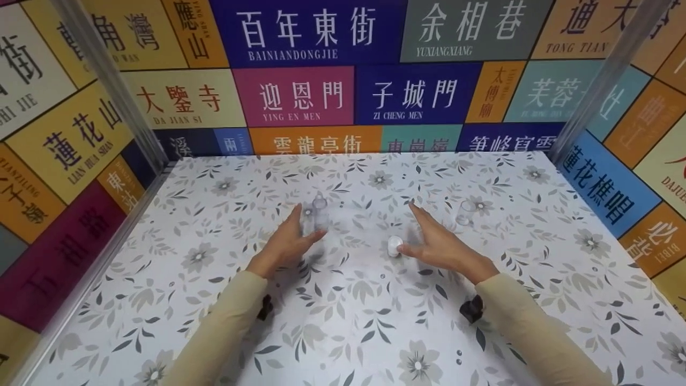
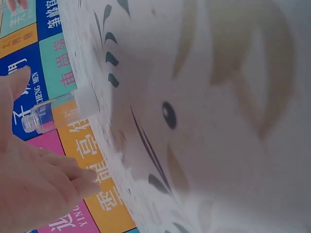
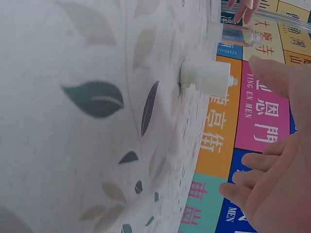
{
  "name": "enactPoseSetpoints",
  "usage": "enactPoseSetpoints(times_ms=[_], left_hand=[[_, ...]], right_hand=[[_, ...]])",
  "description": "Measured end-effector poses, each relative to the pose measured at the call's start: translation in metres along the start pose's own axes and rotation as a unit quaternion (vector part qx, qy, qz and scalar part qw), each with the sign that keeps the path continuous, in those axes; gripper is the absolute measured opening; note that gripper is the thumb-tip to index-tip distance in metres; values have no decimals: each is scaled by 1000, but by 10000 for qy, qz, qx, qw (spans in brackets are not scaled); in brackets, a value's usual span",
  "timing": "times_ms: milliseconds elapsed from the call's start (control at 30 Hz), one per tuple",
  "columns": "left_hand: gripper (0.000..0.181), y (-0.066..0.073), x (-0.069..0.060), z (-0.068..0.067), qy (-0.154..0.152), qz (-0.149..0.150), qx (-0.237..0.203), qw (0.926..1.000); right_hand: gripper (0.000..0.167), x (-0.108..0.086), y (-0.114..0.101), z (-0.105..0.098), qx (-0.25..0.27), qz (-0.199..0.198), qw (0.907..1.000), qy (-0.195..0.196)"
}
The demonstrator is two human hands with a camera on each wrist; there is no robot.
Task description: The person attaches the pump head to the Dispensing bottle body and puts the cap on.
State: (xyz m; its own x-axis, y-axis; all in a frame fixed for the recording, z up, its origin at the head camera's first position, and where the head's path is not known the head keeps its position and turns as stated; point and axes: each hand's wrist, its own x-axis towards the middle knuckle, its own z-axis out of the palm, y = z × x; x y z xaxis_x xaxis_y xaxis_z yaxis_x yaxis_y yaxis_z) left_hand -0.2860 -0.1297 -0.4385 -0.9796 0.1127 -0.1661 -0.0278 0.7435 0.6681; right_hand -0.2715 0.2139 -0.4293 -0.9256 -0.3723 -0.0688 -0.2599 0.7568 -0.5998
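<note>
A small clear bottle (image 1: 320,214) with an uncapped threaded neck stands upright beside my left hand (image 1: 289,238). That hand's fingers and thumb are spread around the bottle without closing on it; in the left wrist view a gap shows between them and the bottle (image 2: 56,111). Near the thumb of my right hand (image 1: 442,244) stands a small white cylinder (image 1: 395,245) with a little nozzle on top, clearest in the right wrist view (image 3: 206,77). The right fingers are extended and apart. Whether the right thumb touches the cylinder I cannot tell.
A clear, rounded see-through piece (image 1: 465,214) lies to the right, beyond the right hand. The table (image 1: 343,321) has a floral cover. Panels with printed signs (image 1: 300,102) enclose its back and sides.
</note>
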Motion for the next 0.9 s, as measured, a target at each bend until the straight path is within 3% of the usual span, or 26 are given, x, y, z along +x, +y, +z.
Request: enactPoseSetpoints(times_ms=[133,300,533,767,900], left_hand=[[94,3,6,1,286,-90,-337,9990],[89,2,13,5,762,122,-800,9938],[82,-2,21,18,1487,131,-1540,9767],[75,5,29,24,1835,156,-2003,9623],[73,10,35,27,1940,-18,-2241,9551]], right_hand=[[107,3,-3,3,140,47,9999,24],[112,6,-9,9,308,58,9995,100],[109,7,-6,19,857,72,9963,75],[98,12,-5,21,1525,269,9878,166],[89,13,-4,22,1535,282,9873,293]])
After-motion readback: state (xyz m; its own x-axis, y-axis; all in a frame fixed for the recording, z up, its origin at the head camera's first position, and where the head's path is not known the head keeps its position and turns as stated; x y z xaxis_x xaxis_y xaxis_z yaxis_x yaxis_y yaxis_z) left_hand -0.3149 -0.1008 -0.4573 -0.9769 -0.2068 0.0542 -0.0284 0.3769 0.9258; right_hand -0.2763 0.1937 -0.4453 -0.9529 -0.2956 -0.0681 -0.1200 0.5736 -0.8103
